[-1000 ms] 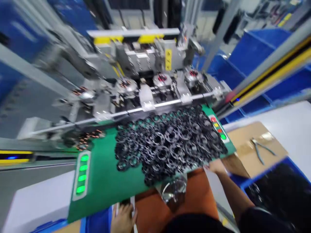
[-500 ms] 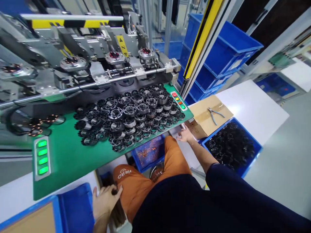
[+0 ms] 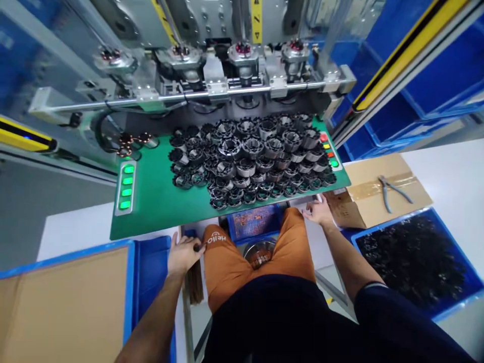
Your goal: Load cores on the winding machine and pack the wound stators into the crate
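Observation:
My left hand (image 3: 184,253) is by the table's front edge, beside the blue bin at left and my left knee. Its fingers are curled around a small dark thing (image 3: 197,247) with only its end showing; I cannot make out its kind. My right hand (image 3: 319,210) rests at the edge below the green board's right corner, fingers apart, nothing visible in them. In front of both, the green board (image 3: 159,204) carries stacked rows of black-and-silver stator cores (image 3: 252,146). Several copper-wound stators (image 3: 148,140) lie at its left end.
Behind the board stands a winding machine with a metal rail (image 3: 245,92). At right are pliers (image 3: 385,194) on cardboard (image 3: 363,176) and a blue crate (image 3: 457,237) of black parts. A cardboard-lined blue tray (image 3: 130,282) is at left; a small blue bin (image 3: 257,237) sits under the board.
The view has swung left and levelled, so the board and machine appear further right. My left hand appears higher, nearer the board's edge. My right hand stays at the board's right corner.

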Available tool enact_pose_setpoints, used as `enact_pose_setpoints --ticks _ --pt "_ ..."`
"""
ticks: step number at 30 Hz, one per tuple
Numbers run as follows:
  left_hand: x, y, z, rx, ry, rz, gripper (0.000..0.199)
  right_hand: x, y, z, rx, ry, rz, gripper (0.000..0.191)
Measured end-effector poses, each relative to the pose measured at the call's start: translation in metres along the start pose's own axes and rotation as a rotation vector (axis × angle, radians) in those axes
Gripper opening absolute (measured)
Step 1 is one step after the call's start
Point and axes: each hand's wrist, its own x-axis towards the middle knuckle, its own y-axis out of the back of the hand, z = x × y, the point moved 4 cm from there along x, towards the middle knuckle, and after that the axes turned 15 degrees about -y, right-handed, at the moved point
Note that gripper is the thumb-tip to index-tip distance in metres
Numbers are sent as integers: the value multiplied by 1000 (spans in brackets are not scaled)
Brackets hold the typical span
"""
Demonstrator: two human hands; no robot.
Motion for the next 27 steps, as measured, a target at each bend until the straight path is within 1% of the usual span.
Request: enact_pose_setpoints --ticks 3,6,14,21,27 --pt "-2 -5 -3 -15 -2 -12 39 10 -14 6 -7 -5 8 45" --pt "-4 -5 -4 -13 -2 -27 37 15 -24 11 -4 -8 25 49" --pt "-3 0 -3 -39 21 -61 41 18 -37 15 -30 -44 -2 48" --pt "-3 1 -4 -71 39 -47 38 16 -39 15 -49 -43 -4 49" --pt "-1 9 0 -73 21 3 34 12 -25 8 -39 -20 34 45"
